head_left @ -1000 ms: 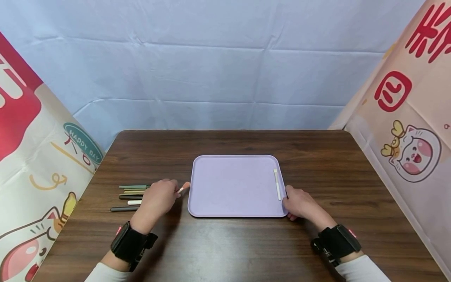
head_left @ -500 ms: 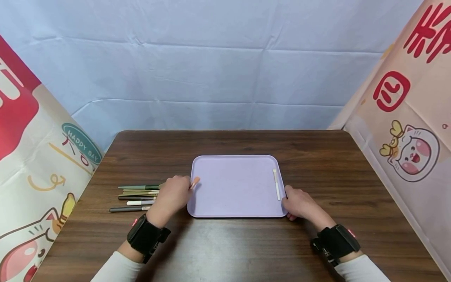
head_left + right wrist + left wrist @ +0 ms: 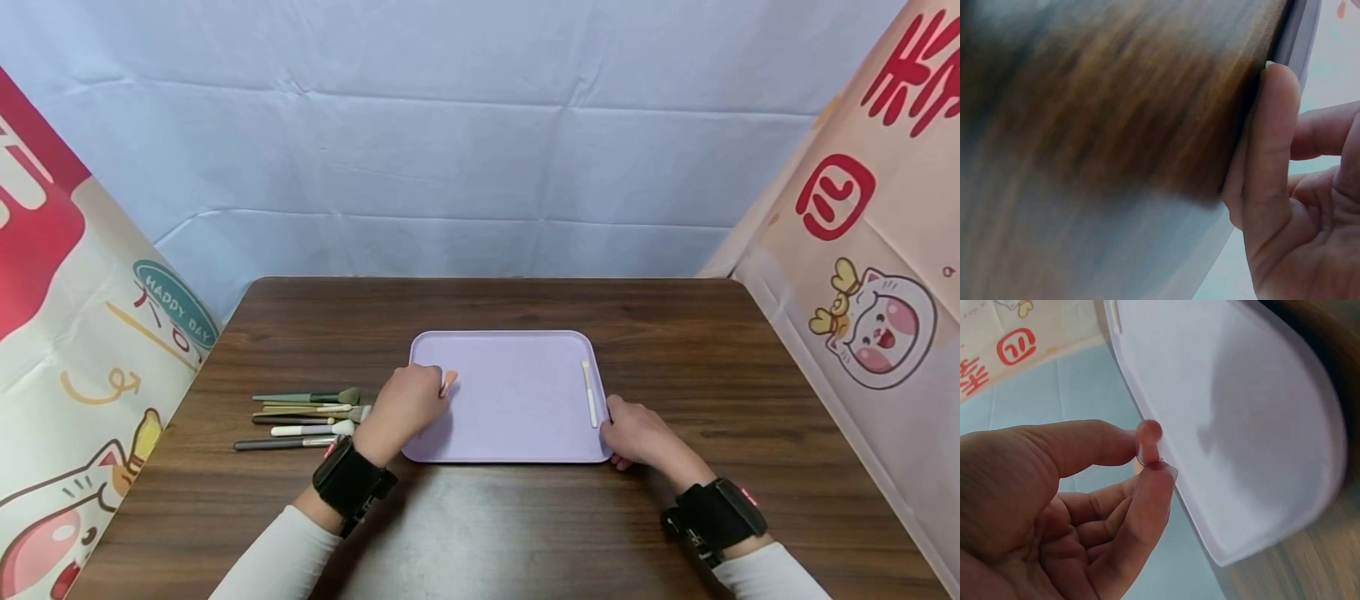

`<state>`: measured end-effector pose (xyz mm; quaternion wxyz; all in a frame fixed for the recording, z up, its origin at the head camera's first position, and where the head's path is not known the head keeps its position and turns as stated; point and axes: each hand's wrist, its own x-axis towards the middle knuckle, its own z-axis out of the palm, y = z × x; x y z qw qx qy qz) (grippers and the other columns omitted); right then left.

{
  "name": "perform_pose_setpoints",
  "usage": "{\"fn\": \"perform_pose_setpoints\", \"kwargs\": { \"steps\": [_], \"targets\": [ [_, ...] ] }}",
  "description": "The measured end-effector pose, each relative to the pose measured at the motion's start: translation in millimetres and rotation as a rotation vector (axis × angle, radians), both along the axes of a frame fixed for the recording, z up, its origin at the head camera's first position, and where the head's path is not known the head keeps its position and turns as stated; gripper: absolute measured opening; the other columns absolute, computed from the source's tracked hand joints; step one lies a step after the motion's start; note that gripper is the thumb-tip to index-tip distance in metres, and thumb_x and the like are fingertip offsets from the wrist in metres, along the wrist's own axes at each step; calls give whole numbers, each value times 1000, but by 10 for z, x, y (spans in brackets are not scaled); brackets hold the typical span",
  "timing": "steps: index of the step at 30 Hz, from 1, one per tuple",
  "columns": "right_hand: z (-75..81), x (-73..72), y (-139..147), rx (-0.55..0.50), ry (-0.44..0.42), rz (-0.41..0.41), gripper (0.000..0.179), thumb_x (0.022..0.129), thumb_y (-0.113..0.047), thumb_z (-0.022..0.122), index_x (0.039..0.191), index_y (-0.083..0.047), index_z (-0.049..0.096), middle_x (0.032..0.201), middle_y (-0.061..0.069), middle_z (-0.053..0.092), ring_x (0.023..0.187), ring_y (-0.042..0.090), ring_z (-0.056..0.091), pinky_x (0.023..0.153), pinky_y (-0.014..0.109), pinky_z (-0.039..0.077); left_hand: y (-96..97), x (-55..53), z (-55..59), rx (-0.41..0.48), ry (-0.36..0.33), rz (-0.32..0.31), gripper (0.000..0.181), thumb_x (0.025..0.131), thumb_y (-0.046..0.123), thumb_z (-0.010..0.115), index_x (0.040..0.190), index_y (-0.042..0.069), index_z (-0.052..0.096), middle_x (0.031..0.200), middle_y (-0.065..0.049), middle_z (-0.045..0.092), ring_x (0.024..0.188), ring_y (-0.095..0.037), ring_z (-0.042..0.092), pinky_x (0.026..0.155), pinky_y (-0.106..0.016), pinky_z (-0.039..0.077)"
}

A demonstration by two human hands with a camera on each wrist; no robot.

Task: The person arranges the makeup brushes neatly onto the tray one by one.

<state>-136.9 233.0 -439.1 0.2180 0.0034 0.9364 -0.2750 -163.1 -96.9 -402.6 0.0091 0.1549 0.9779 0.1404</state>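
Brush (image 3: 448, 382): the left hand (image 3: 408, 402) is pinching it between thumb and fingertip, the gap closing to no more than the handle's thickness, with the peach head projecting beyond the pinch. The brush is sitting over the left part of the tray (image 3: 517, 400), seemingly clear of its surface. Well to the right of the pinch, the right hand (image 3: 637, 431) is gripping the tray's rim by the near corner. Roll hazard: fingertips alone are bearing on a slim handle, so uneven pressure is risking a twist or a skewed drop. Shift hazard: the right grip is securing one corner only, so a push from the left hand is likely to be swinging the tray. Tilt hazard: the white brush (image 3: 589, 396) is lying just inside the rim beside the right grip, and any lifting there is risking a slide. Snag hazard: the pile (image 3: 307, 430) is lying left of the pinch, its heads close to the left wrist, and a low return is risking scatter. Markings: an oval label (image 3: 177, 302), far left of the pinch, is reading "HAPPY DAY"; the right drape (image 3: 795, 333) is showing red characters, partly cropped; the brushes are showing no legible brand.
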Motion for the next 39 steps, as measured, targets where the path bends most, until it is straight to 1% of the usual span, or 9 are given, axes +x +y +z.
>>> {"fn": "perform_pose_setpoints", "kwargs": {
  "steps": [4,7,11,13,21,25,29,34,39],
  "targets": [
    [5,-3,1,-1,1,3,16,98,-6,45,107,5,52,75,12,58,55,19,62,51,32,54,108,-53,7,14,-36,-17,44,102,21,57,58,16,54,45,3,48,50,-19,54,60,-36,50],
    [16,-8,-3,2,1,6,15,98,-6,45,106,5,52,75,12,58,55,19,62,51,32,54,195,-90,19,19,-76,-21,37,95,14,60,58,17,57,45,3,51,53,-18,57,58,-32,49],
    [32,-15,-12,9,-1,6,15,98,-7,45,106,4,52,75,12,59,55,19,62,51,32,54,314,-129,44,14,-105,-20,26,85,10,62,60,18,59,52,3,56,61,-20,62,61,-32,50],
    [37,-20,-15,12,-1,8,15,99,-7,45,106,5,51,75,12,59,55,19,62,51,32,54,374,-148,49,14,-109,-20,23,83,10,62,62,17,59,57,3,57,63,-20,62,62,-32,50],
    [46,-29,-26,21,-2,11,16,99,-7,45,107,5,51,76,12,58,56,19,62,51,32,54,606,-223,45,30,-155,-21,24,85,12,62,61,13,58,59,1,56,58,-16,53,59,-30,44],
    [35,-26,-29,16,-4,9,16,99,-7,45,107,5,51,75,12,58,56,19,62,51,32,54,708,-246,31,40,-155,-36,31,86,12,60,56,14,52,56,3,47,56,-14,48,57,-28,42],
    [12,-19,-27,4,-15,3,17,99,-7,45,108,6,51,75,13,58,56,19,62,52,32,54,816,-272,4,30,-149,-38,34,86,13,57,56,16,42,58,4,35,56,-14,43,57,-28,41],
    [22,-11,-21,1,-16,-2,16,98,-6,45,107,6,51,75,13,58,56,20,62,52,32,54,965,-299,-5,28,-162,-44,29,82,11,60,59,16,44,58,4,40,56,-13,43,56,-26,39],
    [36,-13,-19,1,-11,4,14,98,-6,45,105,5,51,75,12,59,56,19,62,52,33,54,1106,-314,3,20,-187,-44,29,83,13,63,60,16,44,58,4,39,55,-12,38,54,-25,35]
  ]
}}
